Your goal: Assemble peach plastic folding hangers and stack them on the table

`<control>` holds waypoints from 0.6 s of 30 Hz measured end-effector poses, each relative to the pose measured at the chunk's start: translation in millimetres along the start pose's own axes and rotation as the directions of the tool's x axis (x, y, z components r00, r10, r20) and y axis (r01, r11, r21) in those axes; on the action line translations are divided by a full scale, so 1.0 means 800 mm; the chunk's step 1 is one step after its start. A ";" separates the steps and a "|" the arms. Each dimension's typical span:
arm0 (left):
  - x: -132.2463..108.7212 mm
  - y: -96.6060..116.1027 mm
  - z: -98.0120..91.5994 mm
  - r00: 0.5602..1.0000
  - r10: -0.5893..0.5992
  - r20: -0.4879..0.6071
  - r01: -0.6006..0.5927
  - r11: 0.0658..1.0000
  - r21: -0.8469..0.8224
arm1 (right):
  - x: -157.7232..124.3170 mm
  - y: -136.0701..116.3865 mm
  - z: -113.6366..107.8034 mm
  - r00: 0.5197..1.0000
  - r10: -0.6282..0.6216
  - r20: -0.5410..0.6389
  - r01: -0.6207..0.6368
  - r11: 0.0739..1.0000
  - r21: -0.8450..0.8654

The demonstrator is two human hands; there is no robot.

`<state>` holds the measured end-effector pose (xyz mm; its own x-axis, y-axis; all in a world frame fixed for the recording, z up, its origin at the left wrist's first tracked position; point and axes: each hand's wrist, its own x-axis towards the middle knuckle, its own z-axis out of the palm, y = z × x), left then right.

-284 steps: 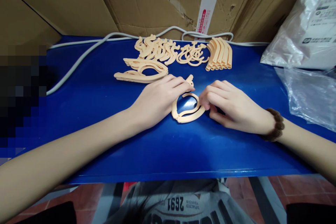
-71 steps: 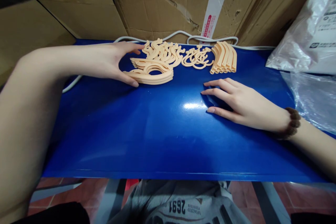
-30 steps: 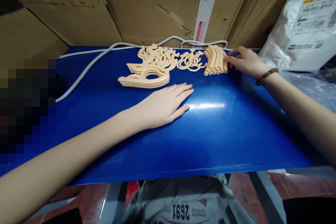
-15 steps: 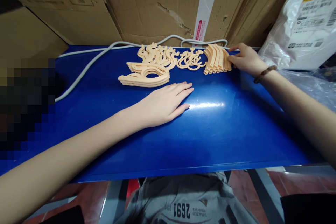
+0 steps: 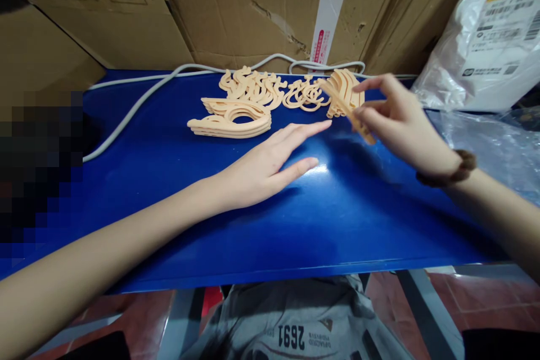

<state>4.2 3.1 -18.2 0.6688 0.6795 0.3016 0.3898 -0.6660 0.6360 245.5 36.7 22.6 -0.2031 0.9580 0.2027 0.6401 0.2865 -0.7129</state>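
My right hand [image 5: 399, 126] pinches one slim, curved beige plastic piece [image 5: 363, 130], held tilted in front of a row of similar curved pieces [image 5: 348, 80]. The held piece is blurred by motion. My left hand [image 5: 268, 166] hovers low over the blue tabletop, palm down, fingers stretched out toward the right and holding nothing. Beyond it lies a stack of larger beige looped pieces [image 5: 248, 129]. Behind that stack is a cluster of wavy beige pieces [image 5: 240, 84]. Small beige hook-shaped pieces [image 5: 304, 95] sit between the cluster and the row.
A white cable [image 5: 139, 115] winds along the back of the blue table [image 5: 295, 242]. Cardboard boxes [image 5: 253, 11] stand behind it. At the right are a white plastic-wrapped parcel [image 5: 485, 56] and clear plastic film [image 5: 485, 140].
My right hand has drawn one curved piece from the row and moved it toward me. My left hand has lifted slightly and shifted right, its fingers pointing toward the held piece.
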 end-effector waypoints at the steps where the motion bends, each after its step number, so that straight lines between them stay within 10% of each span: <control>1: 0.000 0.001 0.001 0.999 -0.031 -0.030 0.028 0.995 -0.099 | -0.013 -0.007 0.010 0.996 -0.025 0.091 0.023 1.000 0.018; 11: 0.008 0.004 0.002 0.946 -0.302 -0.120 0.190 0.813 -0.551 | -0.042 -0.034 0.056 0.962 -0.201 0.187 0.200 0.979 0.024; 18: 0.006 0.001 0.007 0.948 -0.300 -0.110 0.182 0.790 -0.585 | 0.071 -0.012 0.020 0.957 -0.257 0.132 0.277 0.691 -0.667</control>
<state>10.7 4.3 -20.2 0.4475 0.8773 0.1732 0.0597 -0.2226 0.9731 215.9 88.1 29.8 -0.4564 0.8416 0.2887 0.8807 0.4736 0.0115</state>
